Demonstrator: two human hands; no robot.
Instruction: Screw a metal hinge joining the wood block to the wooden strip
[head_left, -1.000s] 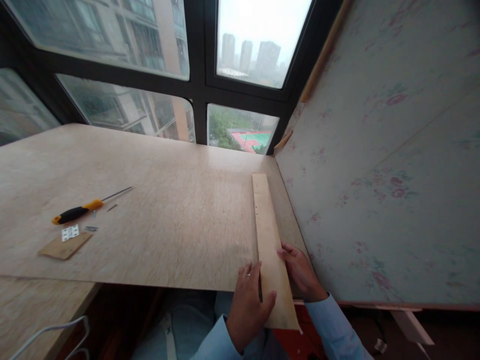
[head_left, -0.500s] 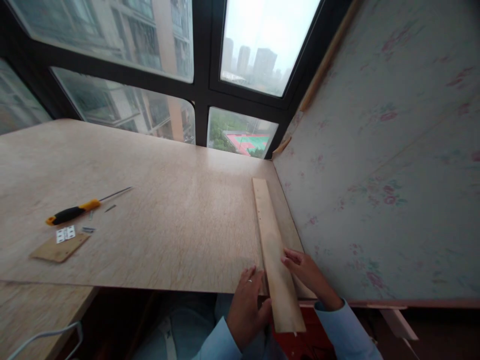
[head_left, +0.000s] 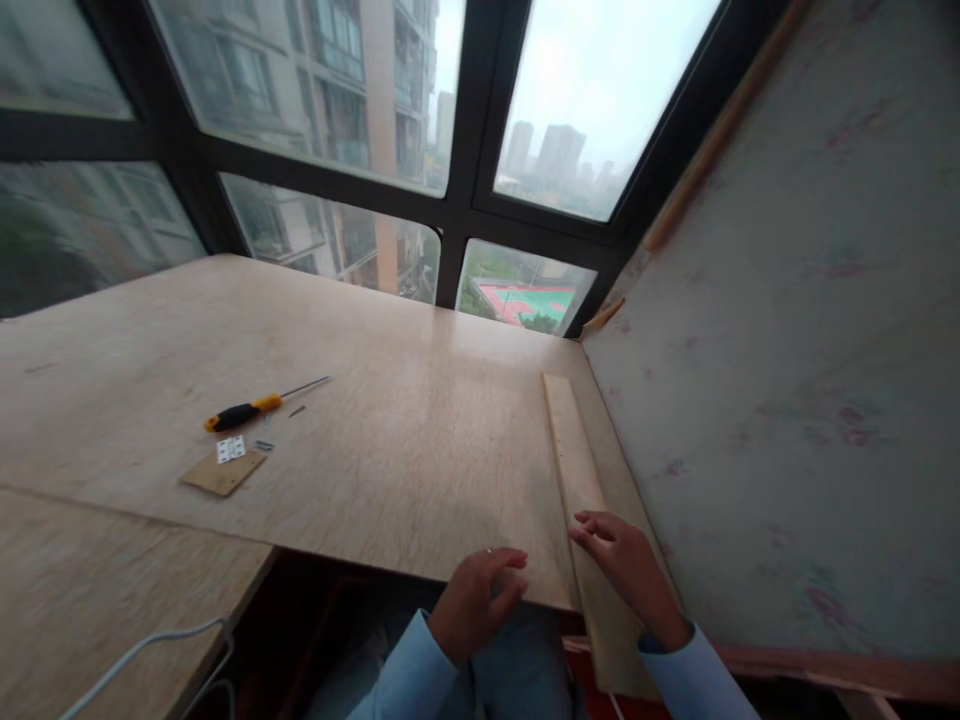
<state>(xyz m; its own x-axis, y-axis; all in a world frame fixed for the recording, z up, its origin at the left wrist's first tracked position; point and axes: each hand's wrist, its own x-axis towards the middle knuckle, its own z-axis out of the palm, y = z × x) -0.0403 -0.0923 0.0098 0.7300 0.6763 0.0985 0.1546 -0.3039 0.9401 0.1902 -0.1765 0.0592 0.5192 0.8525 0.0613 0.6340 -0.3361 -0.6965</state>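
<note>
The tabletop (head_left: 405, 440) spreads ahead of both hands, cut off at left. The board (head_left: 583, 485) runs under the right hand (head_left: 619, 562), which hides part of it; contact is hard to judge. That hand's fingers curl loosely, slightly parted, apparently empty. The left hand (head_left: 478, 598) hovers beside it, half open, empty. Farther left lie a screwdriver (head_left: 244, 412) and tiny, indistinct metal pieces (head_left: 264, 446).

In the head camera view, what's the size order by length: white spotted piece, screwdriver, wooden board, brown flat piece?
1. Wooden board
2. Screwdriver
3. Brown flat piece
4. White spotted piece
The board reaches nearer the camera, which may exaggerate it.
</note>
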